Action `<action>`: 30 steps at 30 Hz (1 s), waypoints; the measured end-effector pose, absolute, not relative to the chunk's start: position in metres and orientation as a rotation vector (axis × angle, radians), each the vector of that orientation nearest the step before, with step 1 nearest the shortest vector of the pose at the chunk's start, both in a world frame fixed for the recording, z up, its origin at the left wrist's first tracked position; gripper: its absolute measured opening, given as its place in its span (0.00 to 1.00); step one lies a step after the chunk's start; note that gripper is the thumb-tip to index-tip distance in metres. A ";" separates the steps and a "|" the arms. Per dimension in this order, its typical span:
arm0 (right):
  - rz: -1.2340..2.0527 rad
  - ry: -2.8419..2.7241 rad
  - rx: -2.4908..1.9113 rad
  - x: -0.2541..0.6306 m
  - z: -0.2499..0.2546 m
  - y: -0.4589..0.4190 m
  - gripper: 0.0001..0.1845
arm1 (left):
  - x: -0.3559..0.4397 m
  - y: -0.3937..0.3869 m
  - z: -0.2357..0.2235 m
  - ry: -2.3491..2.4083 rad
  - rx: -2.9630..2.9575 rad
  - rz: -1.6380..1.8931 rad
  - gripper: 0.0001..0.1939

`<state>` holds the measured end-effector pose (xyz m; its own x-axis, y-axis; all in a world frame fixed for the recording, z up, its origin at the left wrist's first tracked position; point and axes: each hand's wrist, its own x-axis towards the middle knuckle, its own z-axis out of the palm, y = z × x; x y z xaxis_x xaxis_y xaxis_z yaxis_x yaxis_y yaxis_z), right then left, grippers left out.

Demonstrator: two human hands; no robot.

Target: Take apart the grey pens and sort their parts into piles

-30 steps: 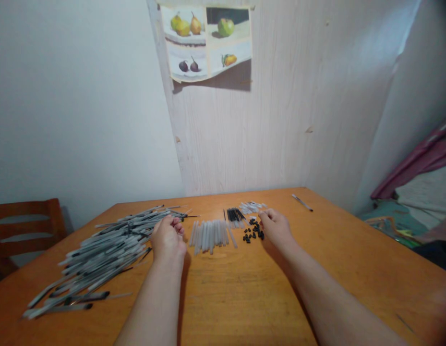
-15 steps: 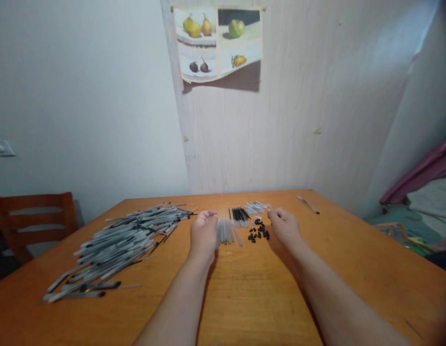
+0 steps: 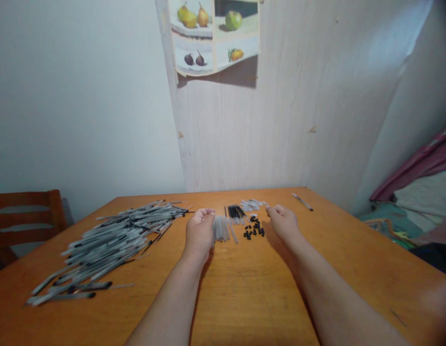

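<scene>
My left hand (image 3: 200, 231) is closed, fingertips pressed together, just left of a row of translucent pen barrels (image 3: 221, 229). Whatever it may be holding is hidden. Across from it, my right hand (image 3: 283, 222) is pinched beside the clear pen caps (image 3: 250, 205). A small pale end shows at its fingertips, too small to name. Between the hands lie black-tipped pen refills (image 3: 236, 212) in a bundle. Small black plugs (image 3: 254, 228) are scattered closer to my right hand.
A large heap of assembled-looking pens (image 3: 114, 240) covers the left of the wooden table (image 3: 237, 298). One lone pen (image 3: 302, 202) lies at the far right. A wooden chair (image 3: 28, 216) stands at left, and the wall (image 3: 237, 144) rises behind the table.
The whole view has shifted slightly, with the table contents appearing a little further left and up. Both hands keep nearly the same closed pose and place on the table.
</scene>
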<state>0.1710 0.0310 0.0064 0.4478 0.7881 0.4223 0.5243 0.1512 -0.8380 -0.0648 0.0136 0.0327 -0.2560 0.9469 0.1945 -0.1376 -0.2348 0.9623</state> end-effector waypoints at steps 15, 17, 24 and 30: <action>0.362 -1.352 -1.584 0.148 -0.011 0.027 0.18 | -0.080 0.025 0.030 1.091 0.903 1.740 0.16; 0.326 -1.441 -1.677 0.141 -0.012 0.027 0.17 | -0.082 0.027 0.029 1.064 0.862 1.745 0.17; 0.337 -1.634 -1.834 0.132 0.006 0.038 0.12 | -0.085 0.029 0.030 1.011 0.769 1.751 0.18; 0.418 -1.790 -1.953 0.117 0.010 0.045 0.09 | -0.084 0.029 0.030 0.993 0.715 1.761 0.17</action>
<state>0.1166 0.0445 0.0104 0.1096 0.9907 0.0808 0.8524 -0.0519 -0.5203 -0.0844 0.0293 0.0298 -0.3712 0.9279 0.0338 -0.4517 -0.2123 0.8666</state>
